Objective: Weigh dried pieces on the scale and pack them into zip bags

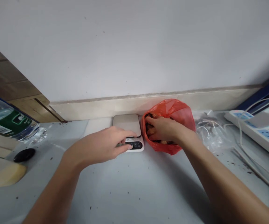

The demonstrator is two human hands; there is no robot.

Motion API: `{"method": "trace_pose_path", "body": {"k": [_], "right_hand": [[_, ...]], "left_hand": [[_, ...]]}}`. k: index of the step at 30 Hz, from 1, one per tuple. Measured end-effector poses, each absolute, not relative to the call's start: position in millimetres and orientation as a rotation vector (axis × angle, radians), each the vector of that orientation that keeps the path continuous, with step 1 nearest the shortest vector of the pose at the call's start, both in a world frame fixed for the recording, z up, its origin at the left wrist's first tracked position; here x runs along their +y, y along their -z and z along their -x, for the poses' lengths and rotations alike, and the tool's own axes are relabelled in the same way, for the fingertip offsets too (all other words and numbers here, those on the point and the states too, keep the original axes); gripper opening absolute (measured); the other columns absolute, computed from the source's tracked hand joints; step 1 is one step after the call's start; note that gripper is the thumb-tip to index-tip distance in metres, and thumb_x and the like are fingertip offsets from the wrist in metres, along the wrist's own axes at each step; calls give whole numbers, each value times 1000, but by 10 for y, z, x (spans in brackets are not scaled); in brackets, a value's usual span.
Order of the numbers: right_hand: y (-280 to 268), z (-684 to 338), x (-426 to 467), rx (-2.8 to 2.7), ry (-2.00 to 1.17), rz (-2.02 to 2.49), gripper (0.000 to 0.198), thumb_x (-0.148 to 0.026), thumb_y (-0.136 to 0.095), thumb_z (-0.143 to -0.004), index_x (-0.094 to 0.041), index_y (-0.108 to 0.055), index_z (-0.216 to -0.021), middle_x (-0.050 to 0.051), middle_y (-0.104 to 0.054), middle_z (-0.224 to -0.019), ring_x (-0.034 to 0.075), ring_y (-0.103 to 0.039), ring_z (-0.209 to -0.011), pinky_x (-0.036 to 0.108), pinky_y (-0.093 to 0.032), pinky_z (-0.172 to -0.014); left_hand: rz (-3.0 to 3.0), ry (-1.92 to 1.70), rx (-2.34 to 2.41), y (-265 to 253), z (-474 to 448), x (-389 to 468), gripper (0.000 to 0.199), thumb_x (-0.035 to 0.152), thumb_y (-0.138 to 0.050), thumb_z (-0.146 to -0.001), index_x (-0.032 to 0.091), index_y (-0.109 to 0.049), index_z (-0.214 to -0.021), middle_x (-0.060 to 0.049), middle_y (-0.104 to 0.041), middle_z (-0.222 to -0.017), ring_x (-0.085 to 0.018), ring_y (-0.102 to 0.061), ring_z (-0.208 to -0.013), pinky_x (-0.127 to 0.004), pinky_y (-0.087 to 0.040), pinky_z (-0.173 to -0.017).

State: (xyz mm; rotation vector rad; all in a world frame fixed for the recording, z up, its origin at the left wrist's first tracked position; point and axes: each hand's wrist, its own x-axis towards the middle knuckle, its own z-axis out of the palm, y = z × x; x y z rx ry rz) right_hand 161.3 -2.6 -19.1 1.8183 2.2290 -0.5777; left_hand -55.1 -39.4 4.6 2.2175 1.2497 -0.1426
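Observation:
A small kitchen scale [127,123] with a metal plate and a black button panel sits against the wall. My left hand [107,143] rests over its front edge, thumb at the buttons and forefinger stretched along the plate's edge, with nothing held. Just right of the scale stands a red plastic bag [181,113], its mouth rolled open. Inside it lie brown and dark lumpy pieces [151,130] whose kind I cannot make out. My right hand [163,127] reaches into the bag, fingers curled down among the pieces; what its fingertips grip is partly hidden.
A clear plastic bag [210,130] lies right of the red bag. Farther right are a white power strip [262,132] and loose cables [253,161]. On the left are a large water bottle [11,119] with a green label and a black round lid [24,154].

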Motion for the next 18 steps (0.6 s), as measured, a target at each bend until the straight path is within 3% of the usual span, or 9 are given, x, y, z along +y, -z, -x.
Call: {"method": "trace_pose_path", "body": {"k": [5,9,13,18], "right_hand": [[123,-1566,-58,2116,603,-1858,46,-10,-43,-98,-22,-64,-137,11,-78,-89,26,-73,-72,33,-46,-63],[138,-1632,-12,2184,567,-1890,42,-9,-48,-96,-21,-69,-129,12,-79,-105,27,-76,-86,30,-43,-60],[153,-1707,11,2204,581,-1930,41,-6,-47,-94,-21,-74,-122,11,-80,-102,24,-76,-83,27,-44,-56],[104,-1791,16,2254,580,-1965,41,-9,-57,-94,-23,-73,-128,10,-79,-116,24,-76,-94,25,-49,-61]], "left_hand": [[-2228,125,1236,-71,570,-405,40,37,-47,-103,36,-70,-136,0,-75,-108,-21,-66,-87,-29,-43,-71],[-2258,120,1259,-100,588,-423,44,39,-47,-103,36,-67,-142,-1,-76,-117,-23,-68,-99,-31,-46,-80],[-2246,150,1289,-124,603,-443,47,41,-46,-103,39,-65,-146,0,-75,-124,-24,-68,-106,-32,-48,-84],[-2269,160,1297,-135,638,-448,46,42,-45,-103,39,-64,-145,1,-75,-127,-26,-67,-114,-33,-47,-88]]}}
